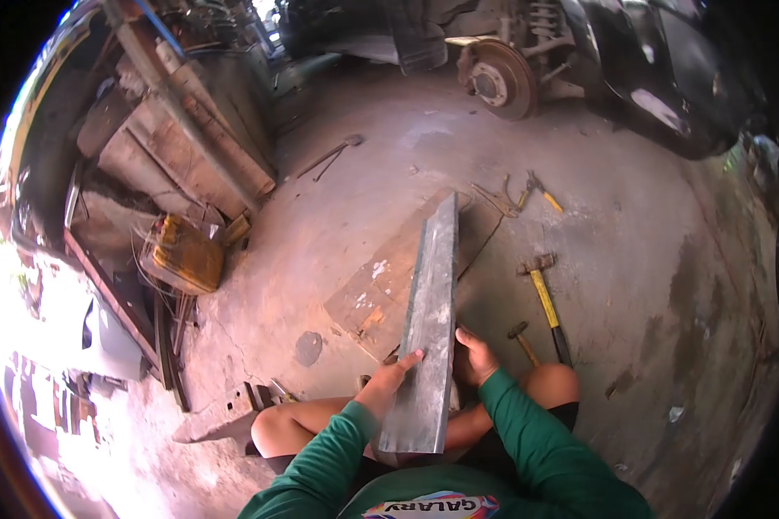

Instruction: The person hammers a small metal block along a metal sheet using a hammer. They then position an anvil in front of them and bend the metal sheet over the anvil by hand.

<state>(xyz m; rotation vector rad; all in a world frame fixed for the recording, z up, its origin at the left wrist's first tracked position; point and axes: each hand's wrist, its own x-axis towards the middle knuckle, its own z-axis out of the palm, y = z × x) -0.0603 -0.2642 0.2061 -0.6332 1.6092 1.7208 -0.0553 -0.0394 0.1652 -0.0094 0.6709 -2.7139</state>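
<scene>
A long grey strip of sheet metal (pixel 428 320) with a bent-looking edge stretches away from my lap, its far end narrowing to a point. My left hand (pixel 384 389) is closed on its left edge, thumb on the upper face and fingers hidden underneath. On the opposite edge is my right hand (pixel 476 358), thumb raised against the metal and the other fingers curled out of sight below it. Beneath the strip's far half lies a flat, worn wooden board (pixel 355 298) on the floor.
To my right lie a yellow-handled hammer (pixel 544 298), a smaller hammer (pixel 523 340) and several tools, including yellow-handled pliers (pixel 543 192). A metal block (pixel 225 413) sits by my left knee. A yellow jerrycan (pixel 182 253) stands left. Ahead is a vehicle's exposed brake disc (pixel 498 80).
</scene>
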